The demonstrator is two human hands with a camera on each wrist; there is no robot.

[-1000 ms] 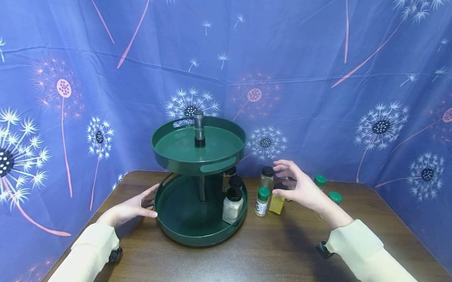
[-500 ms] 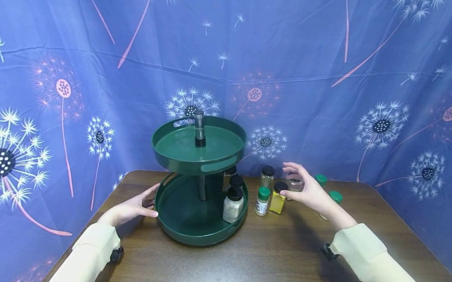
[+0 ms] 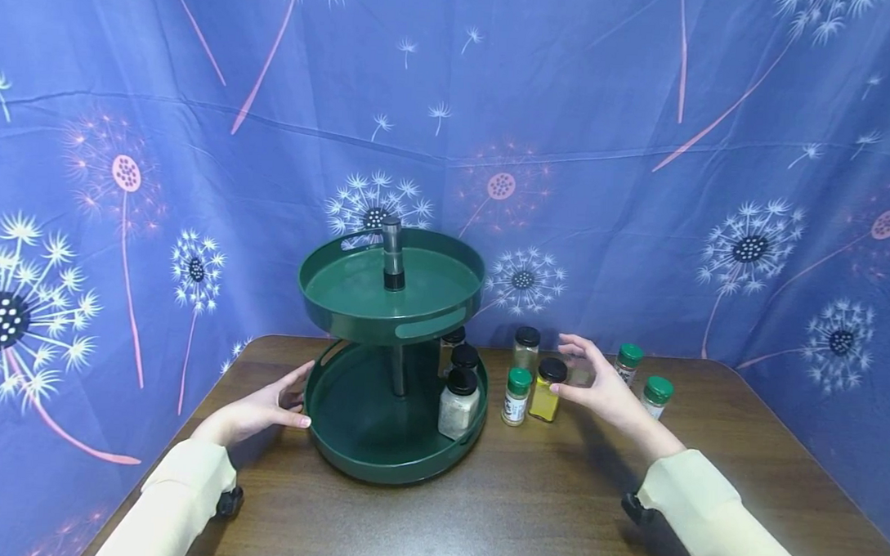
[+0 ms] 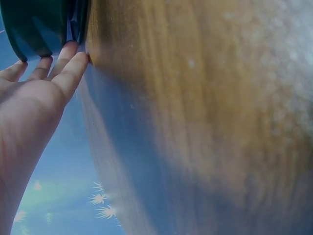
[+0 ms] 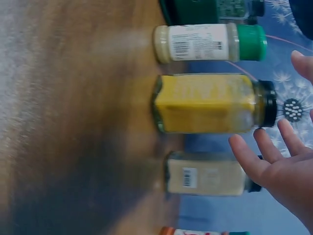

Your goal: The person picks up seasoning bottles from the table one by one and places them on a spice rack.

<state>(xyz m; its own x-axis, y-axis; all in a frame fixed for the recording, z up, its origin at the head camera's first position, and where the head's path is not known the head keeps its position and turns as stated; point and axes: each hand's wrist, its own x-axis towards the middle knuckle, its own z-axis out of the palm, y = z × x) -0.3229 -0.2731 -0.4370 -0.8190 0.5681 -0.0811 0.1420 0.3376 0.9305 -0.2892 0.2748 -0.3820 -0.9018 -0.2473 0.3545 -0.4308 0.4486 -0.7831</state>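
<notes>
In the head view we see the yellow jar [image 3: 544, 401] upright, black cap [image 3: 552, 368] on top, just left of the right hand [image 3: 601, 388], thumb and fingers spread. The left wrist view shows us the left hand [image 4: 36, 100] touching the green stand [image 4: 36, 27], fingers extended; in the right, we cannot tell whether fingertips touch the jar.

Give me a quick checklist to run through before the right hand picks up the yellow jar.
1. The yellow jar upright, with its black cap on: ok.
2. Fingers of the right hand curled round it: not ok, the hand is open.
3. Ample room beside the neighbouring green-capped jar: not ok, it stands close by.
4. Bare floor showing in the lower tray: ok, left of its jars.
5. The left hand at that tray's side: ok.
6. Enough height under the upper tray: cannot tell.
</notes>
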